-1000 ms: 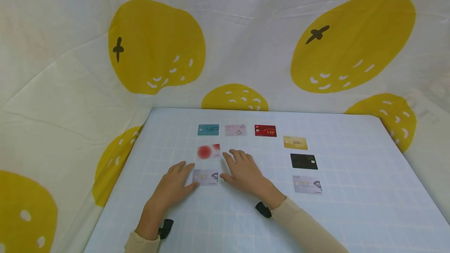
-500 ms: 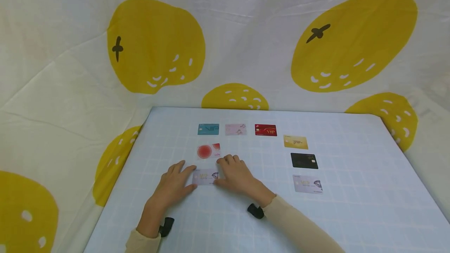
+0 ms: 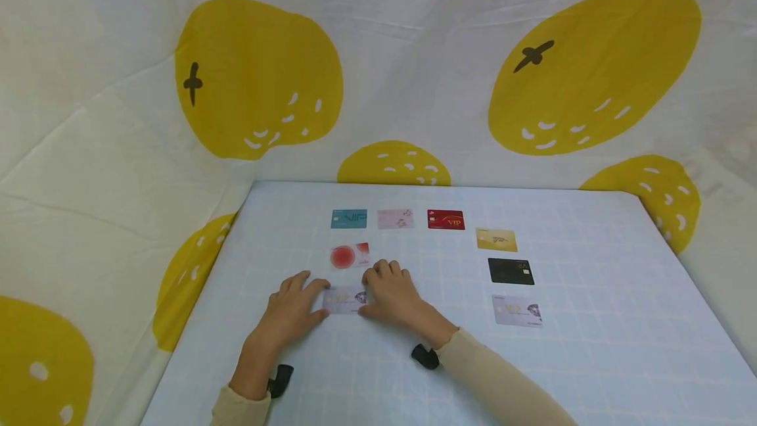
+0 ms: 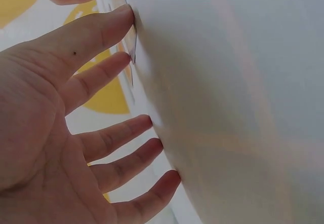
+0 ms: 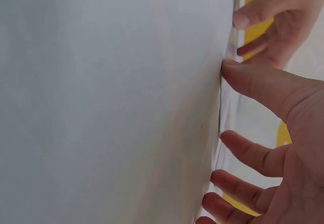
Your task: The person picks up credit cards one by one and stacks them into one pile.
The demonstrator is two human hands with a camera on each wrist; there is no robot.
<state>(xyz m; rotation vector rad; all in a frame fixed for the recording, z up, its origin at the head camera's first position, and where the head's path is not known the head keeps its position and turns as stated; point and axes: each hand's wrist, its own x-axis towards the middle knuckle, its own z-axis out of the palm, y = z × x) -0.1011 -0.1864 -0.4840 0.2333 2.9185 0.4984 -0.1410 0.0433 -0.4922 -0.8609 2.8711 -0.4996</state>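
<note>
A pale lilac VIP card [image 3: 343, 300] with a diamond picture lies on the table between the two hands. My left hand [image 3: 290, 311] is spread at its left end, thumb and index fingertip right at the left corners. My right hand [image 3: 393, 293] covers a little of the right end, its thumb and index fingertip at the right corners. In both wrist views the fingers reach down to the tabletop, gently bent and apart. Just beyond stands a white card with a red circle [image 3: 350, 256], close to the right fingertips.
A teal card [image 3: 349, 219], a pink card [image 3: 395, 219] and a red VIP card [image 3: 446, 219] form the back row. Further right, a gold card [image 3: 497, 240], a black card [image 3: 511, 271] and another lilac VIP card [image 3: 517, 311] run toward the front. A printed cloth rises behind.
My right hand has moved left and slightly down, from beside the lilac card onto its right corners. The left thumb and index have edged closer to its left end. The cards look unmoved.
</note>
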